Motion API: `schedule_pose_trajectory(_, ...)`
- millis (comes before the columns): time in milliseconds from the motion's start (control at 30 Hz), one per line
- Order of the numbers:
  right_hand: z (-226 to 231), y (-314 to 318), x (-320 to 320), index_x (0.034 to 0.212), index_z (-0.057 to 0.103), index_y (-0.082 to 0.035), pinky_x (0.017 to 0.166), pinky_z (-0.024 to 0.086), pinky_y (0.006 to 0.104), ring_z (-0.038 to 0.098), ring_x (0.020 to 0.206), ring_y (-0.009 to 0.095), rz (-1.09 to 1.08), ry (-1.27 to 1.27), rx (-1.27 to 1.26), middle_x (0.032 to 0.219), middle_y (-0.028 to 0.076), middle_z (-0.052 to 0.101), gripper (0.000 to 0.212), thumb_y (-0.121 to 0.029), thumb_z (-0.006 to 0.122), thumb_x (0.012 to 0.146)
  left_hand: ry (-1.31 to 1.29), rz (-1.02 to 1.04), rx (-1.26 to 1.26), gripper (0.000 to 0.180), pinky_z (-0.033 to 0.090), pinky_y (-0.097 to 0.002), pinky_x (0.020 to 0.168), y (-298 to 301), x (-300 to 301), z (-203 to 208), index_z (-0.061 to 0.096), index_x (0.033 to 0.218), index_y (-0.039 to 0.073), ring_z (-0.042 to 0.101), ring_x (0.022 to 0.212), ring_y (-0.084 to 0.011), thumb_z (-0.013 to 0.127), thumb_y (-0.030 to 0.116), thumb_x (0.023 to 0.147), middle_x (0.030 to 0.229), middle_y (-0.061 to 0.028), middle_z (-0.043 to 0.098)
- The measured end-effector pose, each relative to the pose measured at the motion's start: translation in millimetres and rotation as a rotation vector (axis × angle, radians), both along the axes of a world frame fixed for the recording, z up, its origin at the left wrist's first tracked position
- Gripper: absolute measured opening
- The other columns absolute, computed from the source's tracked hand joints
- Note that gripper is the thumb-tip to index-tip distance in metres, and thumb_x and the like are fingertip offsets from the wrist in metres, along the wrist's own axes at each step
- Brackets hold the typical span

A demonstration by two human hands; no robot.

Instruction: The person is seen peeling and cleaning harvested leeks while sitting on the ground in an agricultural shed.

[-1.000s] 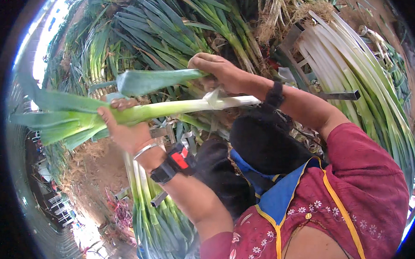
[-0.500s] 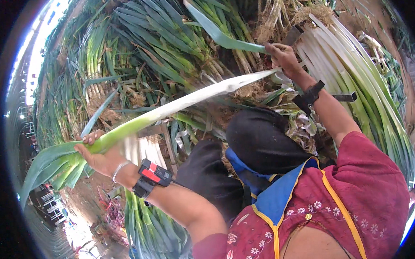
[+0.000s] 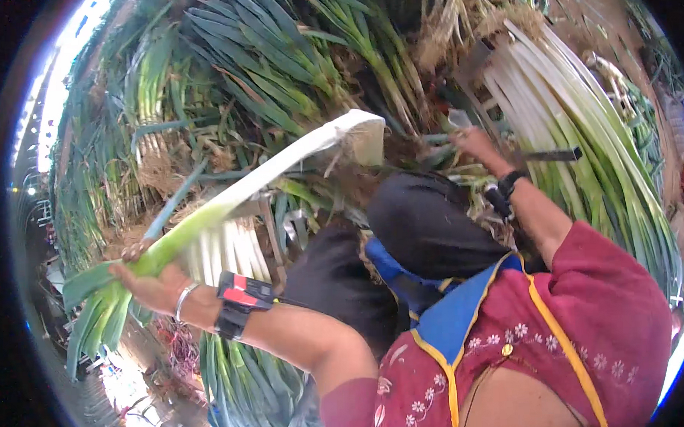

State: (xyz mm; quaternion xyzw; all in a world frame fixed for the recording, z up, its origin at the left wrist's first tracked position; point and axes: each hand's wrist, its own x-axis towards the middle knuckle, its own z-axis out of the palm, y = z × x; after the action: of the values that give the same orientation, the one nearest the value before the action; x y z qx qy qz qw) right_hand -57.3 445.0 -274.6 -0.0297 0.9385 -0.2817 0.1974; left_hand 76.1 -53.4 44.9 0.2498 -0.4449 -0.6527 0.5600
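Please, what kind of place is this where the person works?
Probably an open-air vegetable market or sorting yard. Heaps of leeks lie all around, cleaned white stalks are stacked together, and the left hand holds one trimmed leek.

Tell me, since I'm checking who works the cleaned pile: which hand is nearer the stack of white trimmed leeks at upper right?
Right. The right hand reaches just beside the stack of white trimmed leeks; the left hand holds a single leek far across.
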Motion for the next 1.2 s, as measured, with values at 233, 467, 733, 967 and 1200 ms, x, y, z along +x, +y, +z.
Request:
schedule_pose_trajectory(233,135.0,-121.9,-36.6,0.139,0.034,-0.019,0.086,0.047,0.0403,0.052,0.108,0.034,0.513,0.386,-0.475,0.136,0.018,0.035,0.071,-0.024,0.068,0.076,-0.013,0.021,-0.007,0.024,0.044,-0.0312,0.064,9.4,-9.7,2.3,0.056,0.106,0.006,0.048,0.069,-0.0133,0.06,0.023,0.089,0.076,-0.0016,0.05)
schedule_pose_trajectory(467,117.8,-141.4,-46.2,0.13,0.046,-0.015,0.079,0.047,0.0424,0.058,0.098,0.034,0.716,0.297,-0.259,0.112,0.014,0.058,0.049,-0.007,0.053,0.081,-0.027,0.0,0.052,0.027,0.045,-0.0326,0.065,4.7,-16.9,-4.2,0.057,0.103,0.006,0.049,0.071,-0.0141,0.064,0.025,0.086,0.078,-0.0022,0.053)
schedule_pose_trajectory(733,37.4,-119.4,-22.3,0.1,0.056,-0.009,0.066,0.05,0.044,0.062,0.082,0.034,0.657,0.465,-0.198,0.087,0.012,0.063,0.021,-0.008,0.05,0.08,-0.1,-0.089,0.051,0.017,0.045,-0.0332,0.065,46.8,-30.0,-9.0,0.051,0.096,0.004,0.047,0.065,-0.0186,0.056,0.019,0.091,0.07,-0.0048,0.047)
schedule_pose_trajectory(967,-28.4,25.6,-16.2,0.114,0.058,-0.016,0.08,0.048,0.0463,0.058,0.1,0.035,0.353,0.159,0.059,0.106,0.015,0.061,0.041,-0.008,0.058,0.074,-1.34,0.791,-1.122,0.059,0.049,-0.0407,0.083,15.4,20.9,16.6,0.048,0.126,0.008,0.061,0.1,-0.0323,0.06,0.002,0.069,0.113,-0.0201,0.059)
schedule_pose_trajectory(1200,90.5,-91.4,-28.6,0.131,0.043,-0.019,0.076,0.049,0.0438,0.058,0.094,0.034,0.417,0.359,0.228,0.108,0.011,0.056,0.06,-0.012,0.061,0.075,-0.053,0.319,-0.208,0.022,0.047,-0.0288,0.064,57.4,-24.4,25.1,0.052,0.102,0.002,0.053,0.072,-0.0157,0.059,0.018,0.089,0.081,-0.0052,0.054)
